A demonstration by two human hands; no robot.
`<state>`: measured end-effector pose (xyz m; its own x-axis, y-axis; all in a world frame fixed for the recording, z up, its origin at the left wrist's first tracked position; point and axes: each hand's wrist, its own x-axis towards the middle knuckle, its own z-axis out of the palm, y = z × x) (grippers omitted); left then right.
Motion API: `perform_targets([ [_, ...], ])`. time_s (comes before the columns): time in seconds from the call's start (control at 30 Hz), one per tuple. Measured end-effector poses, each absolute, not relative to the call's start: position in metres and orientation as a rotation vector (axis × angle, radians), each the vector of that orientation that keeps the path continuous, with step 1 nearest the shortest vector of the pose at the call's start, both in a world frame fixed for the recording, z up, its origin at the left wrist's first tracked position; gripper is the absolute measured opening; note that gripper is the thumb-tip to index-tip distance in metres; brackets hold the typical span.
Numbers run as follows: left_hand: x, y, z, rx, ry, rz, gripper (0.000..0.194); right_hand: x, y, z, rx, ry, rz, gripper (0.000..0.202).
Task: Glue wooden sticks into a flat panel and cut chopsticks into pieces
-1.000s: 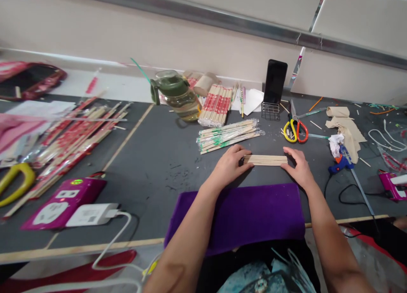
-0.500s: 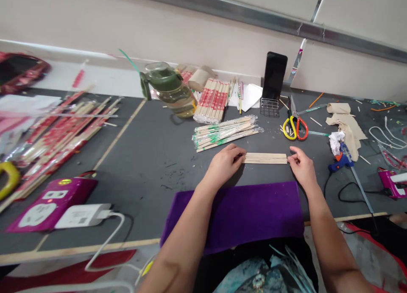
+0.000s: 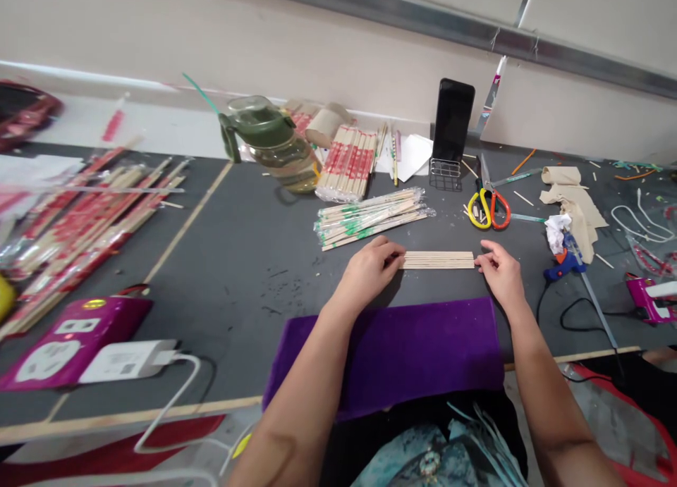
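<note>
Several pale wooden sticks [image 3: 438, 260] lie side by side in a flat row on the grey table. My left hand [image 3: 374, 267] grips the row's left end, its fingers bent together there. At the right end, the fingertips of my right hand [image 3: 497, 265] touch the stick ends, with thumb and fingers drawn together and the index finger raised a little. A purple cloth [image 3: 423, 353] lies under my forearms. Just beyond the row rest wrapped sticks with green print [image 3: 373, 219].
Scissors [image 3: 489, 201], a phone [image 3: 453, 124] on a wire stand and a blue glue gun [image 3: 565, 265] stand or lie beyond and to the right. A jug [image 3: 275, 145], red-wrapped sticks [image 3: 346, 163] and a purple power strip [image 3: 79, 339] are further left.
The view has shifted slightly, so most things sit a little further left. Both hands stay at the ends of the stick row with almost no change.
</note>
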<state>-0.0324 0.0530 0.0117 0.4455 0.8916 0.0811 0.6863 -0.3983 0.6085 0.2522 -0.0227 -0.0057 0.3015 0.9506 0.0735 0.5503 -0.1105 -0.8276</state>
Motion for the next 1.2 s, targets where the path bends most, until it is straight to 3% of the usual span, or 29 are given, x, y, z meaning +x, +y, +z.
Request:
perform_targets([
  [0.3, -0.0361, 0.0546, 0.0025, 2.006, 1.430, 0.692, 0.036, 0.2519, -0.0237, -0.0044, -1.773, -1.346, 0.598, 0.036],
  [1.2, -0.0338, 0.0566, 0.0032, 1.761, 1.441, 0.693, 0.030, 0.2502, -0.0235, -0.0003, -1.774, -1.285, 0.651, 0.034],
])
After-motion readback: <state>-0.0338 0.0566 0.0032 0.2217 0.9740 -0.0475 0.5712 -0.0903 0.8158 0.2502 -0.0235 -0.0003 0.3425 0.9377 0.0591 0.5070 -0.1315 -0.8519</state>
